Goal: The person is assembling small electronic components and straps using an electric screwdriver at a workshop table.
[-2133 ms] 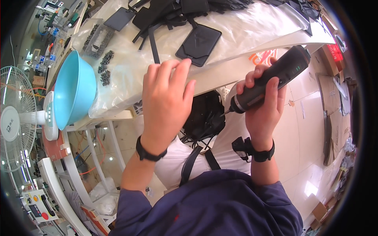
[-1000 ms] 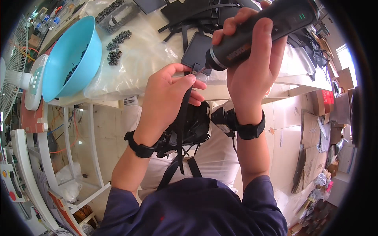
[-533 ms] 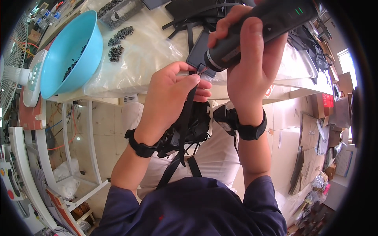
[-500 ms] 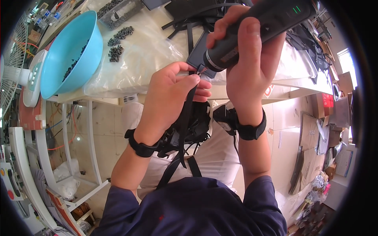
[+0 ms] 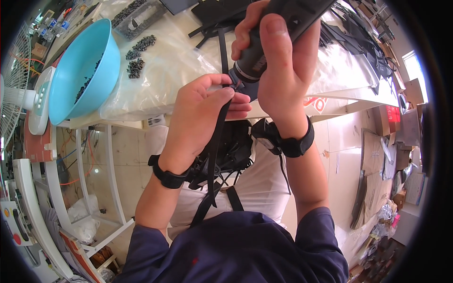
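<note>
My right hand (image 5: 289, 78) is wrapped round a thick black electric screwdriver (image 5: 296, 21), tilted with its nose down and to the left. Its nose meets my left fingertips at the table's front edge; the bit is mostly hidden there. Between thumb and fingers, my left hand (image 5: 196, 113) pinches a long black strap (image 5: 216, 146). One end of the strap runs up onto the table, and the other hangs toward my lap. Under the screwdriver's nose lies a dark flat piece (image 5: 251, 90), mostly covered. Whether a screw sits at the bit is too small to tell.
A blue basin (image 5: 109, 56) with small black parts stands at the left, before a fan (image 5: 28, 99). Small piles of black parts (image 5: 135, 69) and a clear box (image 5: 140, 23) lie beyond. Black straps (image 5: 361, 54) spread at the right. A black bundle (image 5: 231, 153) hangs below the table edge.
My right hand and the screwdriver have shifted a little to the left, and its lit end has left the picture. My left hand keeps its pinch on the strap.
</note>
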`<state>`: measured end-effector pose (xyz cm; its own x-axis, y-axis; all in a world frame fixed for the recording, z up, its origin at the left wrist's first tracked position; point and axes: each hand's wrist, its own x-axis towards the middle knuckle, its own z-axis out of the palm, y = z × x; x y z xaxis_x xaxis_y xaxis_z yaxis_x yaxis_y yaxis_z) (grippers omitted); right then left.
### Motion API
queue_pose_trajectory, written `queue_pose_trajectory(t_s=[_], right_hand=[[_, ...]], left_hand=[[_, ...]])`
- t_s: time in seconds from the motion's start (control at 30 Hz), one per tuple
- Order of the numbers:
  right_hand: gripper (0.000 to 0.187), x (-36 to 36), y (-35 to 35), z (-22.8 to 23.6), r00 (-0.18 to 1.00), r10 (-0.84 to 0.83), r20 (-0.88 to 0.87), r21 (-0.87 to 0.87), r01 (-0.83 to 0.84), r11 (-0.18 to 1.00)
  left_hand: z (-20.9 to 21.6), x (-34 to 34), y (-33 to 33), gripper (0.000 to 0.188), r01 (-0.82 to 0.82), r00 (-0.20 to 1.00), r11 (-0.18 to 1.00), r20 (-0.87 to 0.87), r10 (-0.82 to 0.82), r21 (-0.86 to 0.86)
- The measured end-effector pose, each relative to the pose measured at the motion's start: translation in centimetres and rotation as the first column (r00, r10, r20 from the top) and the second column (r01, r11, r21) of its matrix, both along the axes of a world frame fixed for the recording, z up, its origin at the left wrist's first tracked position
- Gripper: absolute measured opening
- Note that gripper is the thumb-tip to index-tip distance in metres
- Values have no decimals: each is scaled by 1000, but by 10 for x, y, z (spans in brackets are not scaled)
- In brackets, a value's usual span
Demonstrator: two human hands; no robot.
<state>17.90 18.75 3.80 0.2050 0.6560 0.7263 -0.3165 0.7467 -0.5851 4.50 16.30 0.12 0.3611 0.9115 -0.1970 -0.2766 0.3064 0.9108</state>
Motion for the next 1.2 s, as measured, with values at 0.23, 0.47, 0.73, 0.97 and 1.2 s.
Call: queue_pose_trajectory(t_s=[0.23, 0.47, 0.73, 0.97, 1.2], right_hand=[[51, 3, 1, -6, 995, 41, -90, 31, -38, 999], [41, 7, -17, 14, 951, -34, -308, -188, -25, 982], [56, 80, -79, -22, 893, 300, -336, -39, -331, 943], [58, 88, -146, -102, 912, -75, -403, -431, -117, 895], [42, 86, -166, -175, 862, -318, -395, -756, -109, 646]], left_hand=[[3, -1, -3, 24, 14, 1000, 1000, 8, -14, -10], [-6, -11, -7, 29, 49, 991, 987, -132, -28, 153], [-30, -63, -57, 42, 258, 903, 841, -429, -34, 476], [-103, -90, -51, 34, 565, 384, 823, -867, -317, -51], [-265, -67, -43, 28, 806, -147, 532, -958, -246, -260]])
